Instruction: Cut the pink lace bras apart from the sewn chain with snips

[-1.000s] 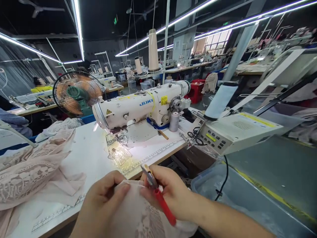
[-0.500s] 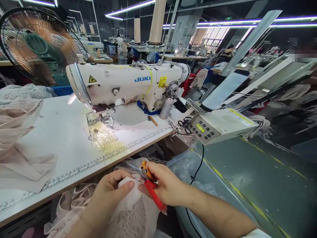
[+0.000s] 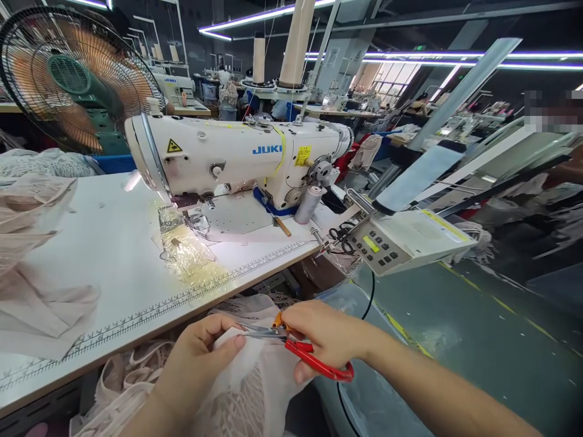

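Note:
Pale pink lace fabric (image 3: 241, 388) hangs below the table's front edge, its upper edge pinched between the thumb and fingers of my left hand (image 3: 212, 346). My right hand (image 3: 321, 331) is closed around scissors (image 3: 319, 361) with red and orange handles. The blades point left and lie at the fabric edge, close to my left fingertips. Some of my right fingers are hidden behind the handles and the fabric.
A white sewing machine (image 3: 228, 152) stands on the white table (image 3: 113, 243). More lace lies at the left and below the edge. A fan (image 3: 68, 76) is behind. Right are a control box (image 3: 401, 240) and a clear plastic bin (image 3: 382, 388).
My right hand has moved right and turned the scissors, so their blades now show more fully, pointing left. My left hand keeps its pinch on the fabric. The view has shifted slightly.

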A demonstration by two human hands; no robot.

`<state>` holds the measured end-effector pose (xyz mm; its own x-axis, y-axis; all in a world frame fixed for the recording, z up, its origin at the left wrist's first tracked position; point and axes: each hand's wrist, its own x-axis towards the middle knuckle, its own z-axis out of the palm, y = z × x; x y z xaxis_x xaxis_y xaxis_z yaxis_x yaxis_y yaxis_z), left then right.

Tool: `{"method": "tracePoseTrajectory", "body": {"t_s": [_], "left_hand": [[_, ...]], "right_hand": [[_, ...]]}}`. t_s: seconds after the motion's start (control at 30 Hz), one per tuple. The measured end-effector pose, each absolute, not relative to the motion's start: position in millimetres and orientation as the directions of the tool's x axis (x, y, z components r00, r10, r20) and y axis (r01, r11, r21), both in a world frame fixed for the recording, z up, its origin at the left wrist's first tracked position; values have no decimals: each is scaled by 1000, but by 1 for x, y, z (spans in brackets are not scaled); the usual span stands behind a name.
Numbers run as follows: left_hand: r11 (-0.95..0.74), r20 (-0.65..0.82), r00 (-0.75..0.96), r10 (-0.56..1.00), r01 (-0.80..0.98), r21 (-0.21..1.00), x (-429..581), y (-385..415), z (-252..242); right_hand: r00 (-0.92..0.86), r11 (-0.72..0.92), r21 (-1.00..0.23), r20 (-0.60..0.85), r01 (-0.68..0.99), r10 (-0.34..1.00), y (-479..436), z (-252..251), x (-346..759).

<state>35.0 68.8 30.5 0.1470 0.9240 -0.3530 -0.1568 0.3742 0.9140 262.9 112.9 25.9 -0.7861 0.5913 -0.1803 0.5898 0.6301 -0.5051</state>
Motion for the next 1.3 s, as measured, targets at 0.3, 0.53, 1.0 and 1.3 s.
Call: {"method": "tracePoseTrajectory", "body": {"t_s": [0.3, 0.53, 1.0, 1.3], "left_hand": [[345, -344, 82, 936, -10, 938, 39, 69, 34], [378, -378, 52, 924, 9, 926, 43, 68, 33], [405, -405, 22, 914, -19, 914, 47, 66, 32], [380, -381, 18, 925, 46, 924, 44, 66, 24]], "right_hand": [[-684, 577, -377, -285, 724, 671, 98, 40, 267], [-659, 575, -326, -303, 751, 689, 92, 45, 273], [-643, 572, -298, -285, 764, 711, 84, 41, 275], [-642, 564, -317, -254, 762, 724, 86, 45, 272]]}}
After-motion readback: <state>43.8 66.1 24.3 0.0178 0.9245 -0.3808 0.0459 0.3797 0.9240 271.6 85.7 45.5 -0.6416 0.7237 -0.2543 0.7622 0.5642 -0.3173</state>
